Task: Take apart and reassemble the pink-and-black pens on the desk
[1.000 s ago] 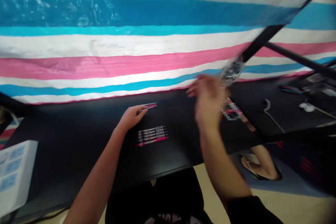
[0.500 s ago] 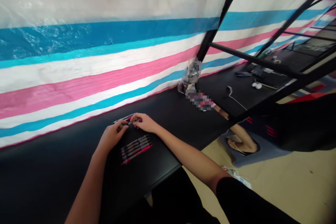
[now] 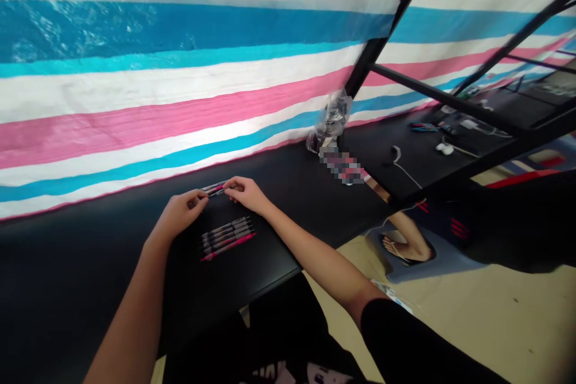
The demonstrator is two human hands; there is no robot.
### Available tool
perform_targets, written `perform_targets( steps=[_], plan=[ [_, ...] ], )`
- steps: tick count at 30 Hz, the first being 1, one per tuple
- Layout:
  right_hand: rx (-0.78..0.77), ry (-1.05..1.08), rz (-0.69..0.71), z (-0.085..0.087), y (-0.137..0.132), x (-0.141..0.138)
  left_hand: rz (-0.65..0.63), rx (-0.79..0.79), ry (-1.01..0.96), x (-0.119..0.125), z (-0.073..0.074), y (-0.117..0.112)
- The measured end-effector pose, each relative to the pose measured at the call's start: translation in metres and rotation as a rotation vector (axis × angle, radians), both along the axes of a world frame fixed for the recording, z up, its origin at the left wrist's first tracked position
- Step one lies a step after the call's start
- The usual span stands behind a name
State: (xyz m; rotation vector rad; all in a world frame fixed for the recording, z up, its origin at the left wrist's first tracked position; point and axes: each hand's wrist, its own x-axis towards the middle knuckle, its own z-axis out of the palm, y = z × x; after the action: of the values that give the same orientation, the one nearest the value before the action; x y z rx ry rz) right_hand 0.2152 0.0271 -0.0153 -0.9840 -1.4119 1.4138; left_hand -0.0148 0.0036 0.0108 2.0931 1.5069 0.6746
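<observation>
My left hand [image 3: 182, 211] is closed in a pinch at the left end of a dark pen [image 3: 216, 194] on the black table. At the pen's right end, the fingers of my right hand [image 3: 248, 195] are pinched together. Just behind that pen lie other pens [image 3: 213, 187], one with pink on it, partly covered by my fingers. Nearer to me, a row of several pens [image 3: 228, 231] lies side by side, mostly grey and black. The closest in that row is a pink pen [image 3: 234, 246].
A striped plastic sheet [image 3: 180, 90] hangs behind the table [image 3: 270, 246]. A clear plastic bag [image 3: 333, 120] stands by a black metal frame [image 3: 360, 75]. To the right, another person's arm [image 3: 407, 234] rests near a desk with cables and white earphones [image 3: 444, 148].
My hands have spread slightly apart, the left one shifting left, so more of the pen between them shows. The whole view has tilted a little downward.
</observation>
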Motion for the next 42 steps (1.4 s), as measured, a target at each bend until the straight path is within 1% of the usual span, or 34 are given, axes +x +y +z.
perform_targets(
  steps=[4,6,8,11,18,26,31,35,42],
  plan=[
    [-0.160,0.218,-0.044,-0.001,0.000,0.000,-0.028,-0.065,-0.071,0.000,-0.001,-0.002],
    [-0.224,0.310,-0.077,-0.001,0.000,0.000,-0.031,-0.062,-0.075,0.002,-0.002,-0.003],
    [-0.289,0.382,-0.067,0.000,-0.001,-0.001,-0.029,-0.039,-0.055,0.003,-0.003,-0.003],
    [-0.357,0.426,-0.040,0.002,-0.003,-0.003,-0.027,-0.021,-0.036,0.003,-0.006,-0.003],
    [-0.354,0.479,-0.060,0.002,-0.006,-0.005,-0.012,-0.033,-0.056,-0.001,-0.008,-0.004],
    [-0.326,0.467,-0.051,-0.005,-0.006,-0.004,-0.001,-0.033,-0.081,0.001,-0.010,-0.004],
    [-0.347,0.498,-0.067,-0.003,-0.004,-0.002,-0.005,-0.044,-0.100,0.000,-0.012,-0.003],
    [-0.359,0.477,-0.067,-0.002,-0.002,-0.001,0.007,-0.046,-0.127,-0.002,-0.014,-0.002],
    [-0.311,0.458,-0.073,-0.008,0.003,0.001,0.029,-0.036,-0.180,-0.003,-0.015,-0.001]
  ],
)
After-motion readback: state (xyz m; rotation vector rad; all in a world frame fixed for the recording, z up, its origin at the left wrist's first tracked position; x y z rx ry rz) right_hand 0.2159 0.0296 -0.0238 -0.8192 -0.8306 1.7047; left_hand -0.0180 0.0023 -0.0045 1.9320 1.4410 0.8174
